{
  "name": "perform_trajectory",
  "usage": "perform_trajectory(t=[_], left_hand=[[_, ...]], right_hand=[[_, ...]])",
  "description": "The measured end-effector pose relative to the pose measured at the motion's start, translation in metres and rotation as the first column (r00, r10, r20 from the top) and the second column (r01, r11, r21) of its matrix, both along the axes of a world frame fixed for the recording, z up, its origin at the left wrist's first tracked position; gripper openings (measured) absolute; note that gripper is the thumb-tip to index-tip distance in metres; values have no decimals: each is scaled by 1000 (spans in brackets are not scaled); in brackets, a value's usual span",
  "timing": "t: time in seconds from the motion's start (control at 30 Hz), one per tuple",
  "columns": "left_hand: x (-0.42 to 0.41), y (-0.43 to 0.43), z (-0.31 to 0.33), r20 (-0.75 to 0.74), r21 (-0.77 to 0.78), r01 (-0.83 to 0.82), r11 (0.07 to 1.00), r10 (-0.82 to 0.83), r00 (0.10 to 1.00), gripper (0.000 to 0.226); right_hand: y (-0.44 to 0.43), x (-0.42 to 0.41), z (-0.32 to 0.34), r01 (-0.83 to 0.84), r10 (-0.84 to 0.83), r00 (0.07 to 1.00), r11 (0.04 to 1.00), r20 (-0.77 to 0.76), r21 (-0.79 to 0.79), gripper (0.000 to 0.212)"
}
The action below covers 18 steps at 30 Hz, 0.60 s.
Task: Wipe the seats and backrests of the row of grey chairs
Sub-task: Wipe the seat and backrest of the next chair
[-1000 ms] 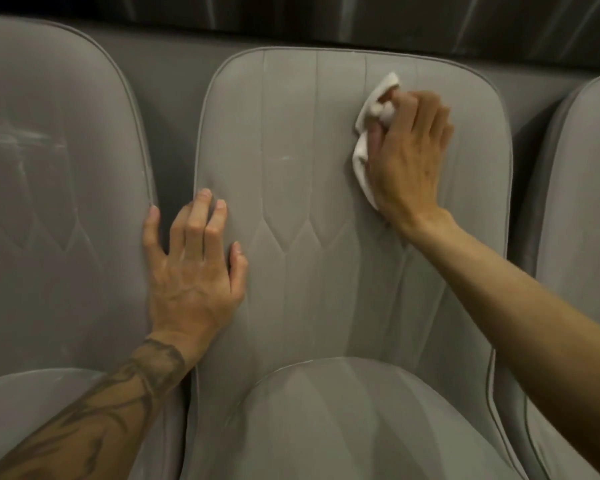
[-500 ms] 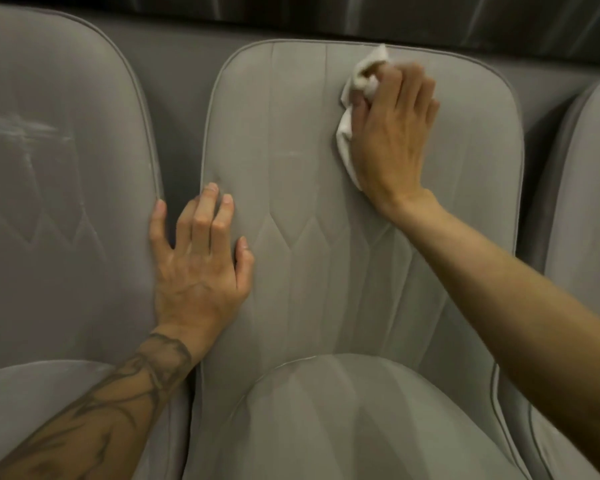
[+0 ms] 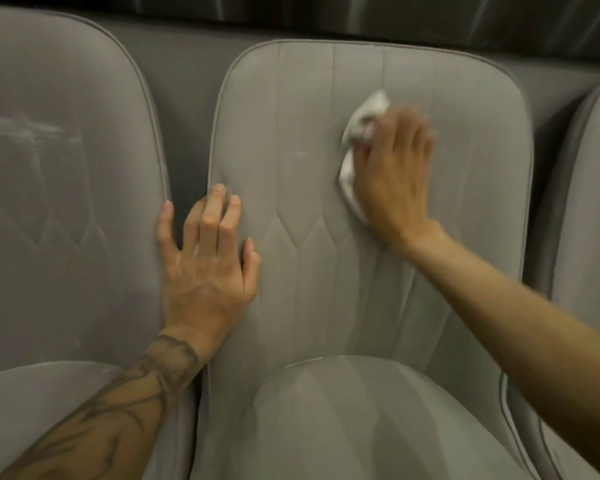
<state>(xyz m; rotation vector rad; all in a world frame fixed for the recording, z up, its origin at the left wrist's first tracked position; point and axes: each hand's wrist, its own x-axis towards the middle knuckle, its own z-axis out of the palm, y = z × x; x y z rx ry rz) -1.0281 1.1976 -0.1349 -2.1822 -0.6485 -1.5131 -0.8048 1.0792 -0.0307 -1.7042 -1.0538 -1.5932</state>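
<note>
The middle grey chair's backrest (image 3: 291, 133) fills the centre of the view, with its seat (image 3: 361, 427) below. My right hand (image 3: 392, 174) lies flat on a crumpled white cloth (image 3: 364, 116) and presses it against the upper right part of that backrest. The hand is blurred by motion. The cloth pokes out above my fingers and beside my thumb. My left hand (image 3: 205, 265) rests with spread fingers on the backrest's left edge, over the gap between two chairs, and holds nothing.
Another grey chair (image 3: 66, 168) stands at the left, with pale smears on its backrest. A third grey chair (image 3: 589, 202) shows partly at the right edge. A grey wall and a dark strip run behind the row.
My right hand first slid the cloth up toward the backrest's top edge, then moved it down and slightly right. My left hand stays on the left edge.
</note>
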Motion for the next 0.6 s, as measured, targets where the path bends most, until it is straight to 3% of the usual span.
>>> perform_trajectory(t=[0.07,0.13,0.2,0.27,0.37,0.47,0.53,0.6], left_hand=[[0,-1,0,-4,-2,-3,1000,3,1000,55],[0,-3,1,-4,-2,0,1000,0,1000,55],[-1,-3,2,-5,5,-1,1000,1,1000,55],[-1,-3,2,-7,1,-10,1000,10,1000,54],[-1,-3,1,-10,-4,-12,1000,12,1000,55],[0,-3,1,-12,-11,-8,1000,8,1000,55],[0,-3,0,-13,-9,-8,1000,8,1000,55],[-1,-3,1,-14,-13,-12,1000,11,1000,55]], right_hand=[[-19,-13,-64,-105,131,987,963,89,-249,19],[-39,-17,-104,-93,195,965,883,177,-460,22],[-46,-9,-104,-58,217,946,844,240,-532,20],[-36,0,-78,-98,195,963,897,186,-431,20],[-17,5,-46,-68,69,998,993,7,-99,23],[-13,-4,-80,-86,85,996,995,-14,-47,22],[-27,-10,-128,-159,184,980,955,76,-251,26],[-49,-12,-172,-99,279,932,809,232,-579,27]])
